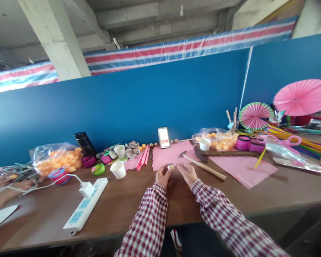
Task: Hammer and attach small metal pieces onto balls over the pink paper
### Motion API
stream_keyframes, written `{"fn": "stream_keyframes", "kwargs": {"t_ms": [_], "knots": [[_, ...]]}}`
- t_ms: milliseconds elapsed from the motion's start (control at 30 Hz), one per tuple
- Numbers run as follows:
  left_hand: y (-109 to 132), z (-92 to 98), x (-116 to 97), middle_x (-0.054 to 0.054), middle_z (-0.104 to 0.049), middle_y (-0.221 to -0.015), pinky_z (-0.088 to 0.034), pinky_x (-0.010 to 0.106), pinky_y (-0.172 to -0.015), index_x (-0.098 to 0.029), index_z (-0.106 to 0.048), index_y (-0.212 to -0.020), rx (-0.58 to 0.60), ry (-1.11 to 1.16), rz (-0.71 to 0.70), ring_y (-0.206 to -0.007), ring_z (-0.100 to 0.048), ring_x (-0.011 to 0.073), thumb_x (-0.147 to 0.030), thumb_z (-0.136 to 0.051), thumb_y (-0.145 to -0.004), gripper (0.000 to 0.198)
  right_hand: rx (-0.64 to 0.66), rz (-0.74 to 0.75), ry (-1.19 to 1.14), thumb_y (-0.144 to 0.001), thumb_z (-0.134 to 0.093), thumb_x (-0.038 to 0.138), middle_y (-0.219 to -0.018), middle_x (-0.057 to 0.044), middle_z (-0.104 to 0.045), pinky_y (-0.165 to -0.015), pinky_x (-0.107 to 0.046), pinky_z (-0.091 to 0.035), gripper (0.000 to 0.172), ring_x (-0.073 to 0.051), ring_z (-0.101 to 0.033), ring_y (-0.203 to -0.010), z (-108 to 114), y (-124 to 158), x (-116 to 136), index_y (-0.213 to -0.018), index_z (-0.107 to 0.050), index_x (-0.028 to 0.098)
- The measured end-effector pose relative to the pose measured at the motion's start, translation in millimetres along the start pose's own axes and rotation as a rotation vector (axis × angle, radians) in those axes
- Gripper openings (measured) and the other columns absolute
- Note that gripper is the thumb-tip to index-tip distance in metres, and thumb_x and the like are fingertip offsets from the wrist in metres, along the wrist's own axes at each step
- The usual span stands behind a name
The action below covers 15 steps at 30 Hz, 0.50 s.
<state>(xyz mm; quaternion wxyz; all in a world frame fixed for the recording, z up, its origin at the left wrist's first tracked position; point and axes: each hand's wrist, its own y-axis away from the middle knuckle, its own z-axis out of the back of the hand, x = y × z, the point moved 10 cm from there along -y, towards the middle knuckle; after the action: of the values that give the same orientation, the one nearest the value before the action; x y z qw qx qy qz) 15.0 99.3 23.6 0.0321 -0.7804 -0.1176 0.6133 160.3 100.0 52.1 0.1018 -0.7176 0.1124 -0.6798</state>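
Observation:
My left hand [164,175] pinches a small shiny silver ball [171,166] between thumb and fingers, just above the front of a pink paper sheet [162,159]. Close by on the right, my right hand [187,174] is closed, its thumb and fingertips drawn together and pointing at the ball. Whatever those fingertips hold, if anything, is too small to make out. A hammer [207,166] with a pale wooden handle lies just beyond my right hand. Several similar metallic balls [176,141] sit at the back of the pink sheet, beside a blurred-out white object [164,137].
A white power strip [87,205] with a plugged-in charger lies left. Paper cups [118,170], folded pink strips [142,159] and a bag of orange balls [61,159] stand behind it. At far left, another person's hand [24,185] is at work. Right are pink sheets [243,169] and paper fans [256,116].

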Motion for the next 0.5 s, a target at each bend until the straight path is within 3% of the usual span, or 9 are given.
{"fn": "stream_keyframes", "kwargs": {"t_ms": [167,500], "knots": [[2.4,-1.1,-12.7,0.009,-0.065,-0.090,-0.045,0.033,-0.078,-0.013,-0.060,-0.092,0.007,-0.101,-0.077,-0.085,-0.059,0.0188,-0.029,-0.065,-0.059,0.037,0.005,0.018,0.008,-0.065,-0.055,0.038,-0.072,-0.003,-0.062,-0.063,-0.028,-0.046,0.024,-0.014,-0.056,-0.066,-0.1,-1.8,-4.0,-0.075,-0.057,0.015],[3.0,-4.3,-9.4,0.009,-0.064,-0.092,-0.046,0.033,-0.077,-0.014,-0.059,-0.094,0.040,-0.073,-0.038,-0.084,-0.059,0.0190,-0.030,-0.065,-0.060,0.038,0.013,0.035,0.048,-0.067,-0.053,0.037,-0.070,-0.003,-0.061,-0.063,-0.027,-0.045,0.024,-0.014,-0.055,-0.064,-0.2,-2.7,-6.2,-0.075,-0.057,0.015]]}}
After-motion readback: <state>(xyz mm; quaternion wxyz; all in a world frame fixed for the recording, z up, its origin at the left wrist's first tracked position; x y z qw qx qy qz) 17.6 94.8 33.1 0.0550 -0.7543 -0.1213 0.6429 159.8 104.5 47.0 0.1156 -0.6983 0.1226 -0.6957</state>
